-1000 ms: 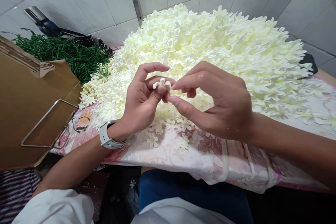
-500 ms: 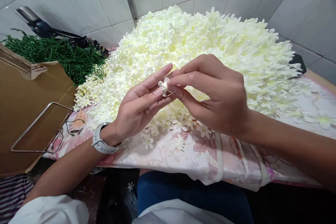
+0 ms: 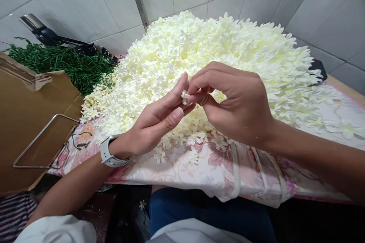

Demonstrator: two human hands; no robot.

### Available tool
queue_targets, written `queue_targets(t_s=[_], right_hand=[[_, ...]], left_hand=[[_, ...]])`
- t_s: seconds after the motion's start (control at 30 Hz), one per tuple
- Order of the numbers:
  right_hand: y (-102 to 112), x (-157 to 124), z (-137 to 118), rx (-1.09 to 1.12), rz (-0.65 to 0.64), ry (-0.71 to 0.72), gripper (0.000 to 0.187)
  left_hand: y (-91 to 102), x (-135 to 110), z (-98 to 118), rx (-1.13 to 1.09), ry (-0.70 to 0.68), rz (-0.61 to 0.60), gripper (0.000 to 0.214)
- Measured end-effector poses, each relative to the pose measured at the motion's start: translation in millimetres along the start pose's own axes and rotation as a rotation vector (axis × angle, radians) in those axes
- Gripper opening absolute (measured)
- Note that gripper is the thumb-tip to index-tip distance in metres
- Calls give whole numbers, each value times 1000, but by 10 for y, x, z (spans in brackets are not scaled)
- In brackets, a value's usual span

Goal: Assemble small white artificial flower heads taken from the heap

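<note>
Left hand (image 3: 154, 121) and right hand (image 3: 236, 106) both pinch one small cream-white fabric flower (image 3: 185, 97) at the fingertips, above the near edge of the floral-clothed bench (image 3: 199, 169), before the heap of cream fabric flowers (image 3: 216, 45). Against half a second earlier, the fingers close tighter and fewer petals show.

The left hand (image 3: 154, 121) and right hand (image 3: 238, 108) meet fingertip to fingertip, thumbs and forefingers pinched together. The left forearm (image 3: 76, 186) enters from near left, the right forearm (image 3: 319, 159) from the right.
</note>
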State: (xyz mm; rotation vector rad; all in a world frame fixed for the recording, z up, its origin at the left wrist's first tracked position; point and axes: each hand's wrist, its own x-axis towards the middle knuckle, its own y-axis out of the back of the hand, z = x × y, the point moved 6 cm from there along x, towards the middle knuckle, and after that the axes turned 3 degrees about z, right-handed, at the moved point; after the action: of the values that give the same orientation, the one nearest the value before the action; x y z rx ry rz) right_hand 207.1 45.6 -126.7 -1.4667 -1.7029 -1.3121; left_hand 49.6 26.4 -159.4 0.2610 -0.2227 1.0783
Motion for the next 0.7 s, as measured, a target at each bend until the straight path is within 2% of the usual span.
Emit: queue_targets(t_s=[0.2,0.33,0.47,0.7], right_hand=[[-27,-28,5,129,19,-110,30],[-50,-31,37,160,40,-170,24],[-43,-22,44,207,54,-143,24],[-60,-33,-10,172,-9,-129,34]], left_hand=[[5,36,34,138,-128,72,49],[33,61,52,111,-208,208,35],[83,69,72,72,-227,349,17],[68,75,101,71,-212,367,10]])
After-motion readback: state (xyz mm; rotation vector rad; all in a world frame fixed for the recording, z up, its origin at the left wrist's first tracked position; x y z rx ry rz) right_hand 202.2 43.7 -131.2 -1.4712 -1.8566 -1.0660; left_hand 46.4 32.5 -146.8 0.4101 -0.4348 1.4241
